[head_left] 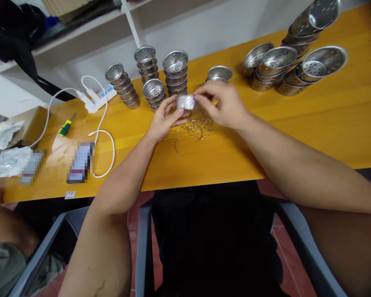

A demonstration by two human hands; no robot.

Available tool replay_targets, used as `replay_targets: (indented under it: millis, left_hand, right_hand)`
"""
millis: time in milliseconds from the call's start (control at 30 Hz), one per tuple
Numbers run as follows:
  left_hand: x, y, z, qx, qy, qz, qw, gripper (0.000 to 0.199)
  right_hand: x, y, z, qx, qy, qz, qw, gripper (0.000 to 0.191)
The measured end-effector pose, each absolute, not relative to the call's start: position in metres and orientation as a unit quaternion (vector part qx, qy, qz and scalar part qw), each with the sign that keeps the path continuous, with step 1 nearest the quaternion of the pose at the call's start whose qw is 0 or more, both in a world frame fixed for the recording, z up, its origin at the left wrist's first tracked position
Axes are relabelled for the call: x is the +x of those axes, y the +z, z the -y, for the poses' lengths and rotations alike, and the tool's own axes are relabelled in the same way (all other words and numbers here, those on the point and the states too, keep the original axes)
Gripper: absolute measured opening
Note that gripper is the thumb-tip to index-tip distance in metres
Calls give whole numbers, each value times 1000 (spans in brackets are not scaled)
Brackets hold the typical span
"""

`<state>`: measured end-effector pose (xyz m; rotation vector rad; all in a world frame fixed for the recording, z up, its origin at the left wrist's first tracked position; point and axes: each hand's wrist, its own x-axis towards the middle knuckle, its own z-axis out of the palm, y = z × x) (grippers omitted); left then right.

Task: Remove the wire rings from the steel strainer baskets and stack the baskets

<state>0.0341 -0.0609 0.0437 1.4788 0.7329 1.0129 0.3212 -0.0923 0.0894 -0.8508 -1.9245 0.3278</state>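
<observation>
My left hand [164, 119] is closed around a small shiny metal cup [186, 102], thumb at its near side and fingers behind and below. The cup is held just above the table, slightly blurred. At the cup's right edge, my right hand [227, 103] pinches with thumb and forefinger; whether a wire sits between those fingertips is too small to tell. Under both hands lies a loose heap of thin curved wires [199, 126], with one wire apart toward me. Just behind my right hand stands a perforated metal cup [220, 73], partly hidden by it.
Stacks of perforated cups [176, 68] line the back left; more stacks [278, 62], some leaning, stand at the right. On the left are a power strip [100, 99] with white cables, a screwdriver [64, 128], a phone [80, 162] and a cardboard box [35, 126]. A person's arm [9, 222] is at lower left.
</observation>
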Motion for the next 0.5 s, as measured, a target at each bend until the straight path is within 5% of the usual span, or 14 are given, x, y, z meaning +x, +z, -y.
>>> replay_targets:
  millis: [200,500]
  left_hand:
    - [35,52,70,635,414,-329,563,80]
    - [34,51,67,651,413,-329,545,66]
  right_hand:
    - [385,97,60,-485,-4,684,545,33]
    - [386,83,48,-579,6,740,342,29]
